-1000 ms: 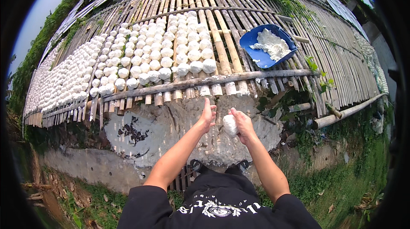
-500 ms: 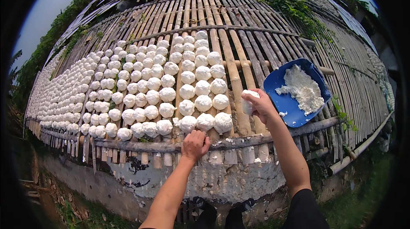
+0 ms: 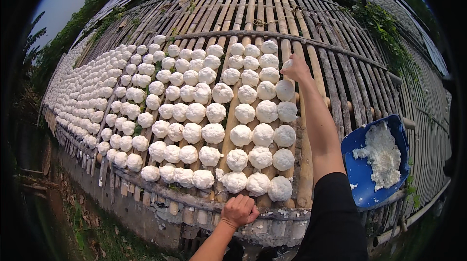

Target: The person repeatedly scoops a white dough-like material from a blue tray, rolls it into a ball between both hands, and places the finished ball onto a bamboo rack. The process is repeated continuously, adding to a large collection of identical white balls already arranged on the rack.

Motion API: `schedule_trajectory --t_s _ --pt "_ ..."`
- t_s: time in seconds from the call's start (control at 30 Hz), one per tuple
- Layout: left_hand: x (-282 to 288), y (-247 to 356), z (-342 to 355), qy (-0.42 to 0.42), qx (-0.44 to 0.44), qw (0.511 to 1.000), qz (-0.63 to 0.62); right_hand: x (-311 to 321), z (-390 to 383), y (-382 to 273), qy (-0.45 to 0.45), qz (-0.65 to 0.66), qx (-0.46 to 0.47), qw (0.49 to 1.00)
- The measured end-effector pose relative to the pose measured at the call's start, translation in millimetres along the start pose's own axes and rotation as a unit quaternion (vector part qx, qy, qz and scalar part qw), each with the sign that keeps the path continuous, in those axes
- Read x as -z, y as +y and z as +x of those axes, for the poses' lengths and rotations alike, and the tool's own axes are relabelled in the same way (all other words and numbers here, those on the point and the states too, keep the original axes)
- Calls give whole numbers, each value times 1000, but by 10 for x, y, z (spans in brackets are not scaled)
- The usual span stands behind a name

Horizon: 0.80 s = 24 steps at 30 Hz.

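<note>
Near the far end of the rightmost row of white balls, my right hand (image 3: 297,70) is closed around a white lump (image 3: 288,64), mostly hidden by the fingers. Just nearer than it sits a rounded white ball (image 3: 285,90), the last in that row. My left hand (image 3: 239,211) is curled into a fist at the near edge of the bamboo rack, against the edge pole (image 3: 194,201). Beyond its knuckles lies a knobbly white ball (image 3: 234,181). A blue scoop-shaped container (image 3: 355,166) holds crumbly white paste (image 3: 383,156) to the right of my right arm.
Many rows of white balls (image 3: 196,113) cover the left part of the slatted bamboo rack (image 3: 253,10). Gaps show between the slats. A cross pole (image 3: 311,41) runs across beyond the rows. Green vines (image 3: 382,27) grow over the rack at the far right.
My right hand has reached away from beside the blue container to the far end of the rightmost row, still holding the white lump. The view has shifted; my left fist stays at the edge.
</note>
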<state>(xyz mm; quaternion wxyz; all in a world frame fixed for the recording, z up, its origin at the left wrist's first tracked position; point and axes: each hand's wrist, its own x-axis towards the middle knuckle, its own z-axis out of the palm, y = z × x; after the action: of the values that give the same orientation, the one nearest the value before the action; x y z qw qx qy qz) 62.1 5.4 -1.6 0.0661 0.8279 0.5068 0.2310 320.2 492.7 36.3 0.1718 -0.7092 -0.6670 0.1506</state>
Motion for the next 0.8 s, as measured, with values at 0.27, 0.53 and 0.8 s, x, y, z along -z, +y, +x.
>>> schedule_trajectory --t_s 0.27,0.53,0.8 --pt "13 18 15 7 2 1000 -8 502 -427 614 157 124 111 973" --pt "-54 22 -13 -22 1 1000 7 2601 -2773 2381 250 -18 -145 957" --pt "-82 9 -26 -12 3 1000 4 2128 -2654 3013 77 -127 -172 974"
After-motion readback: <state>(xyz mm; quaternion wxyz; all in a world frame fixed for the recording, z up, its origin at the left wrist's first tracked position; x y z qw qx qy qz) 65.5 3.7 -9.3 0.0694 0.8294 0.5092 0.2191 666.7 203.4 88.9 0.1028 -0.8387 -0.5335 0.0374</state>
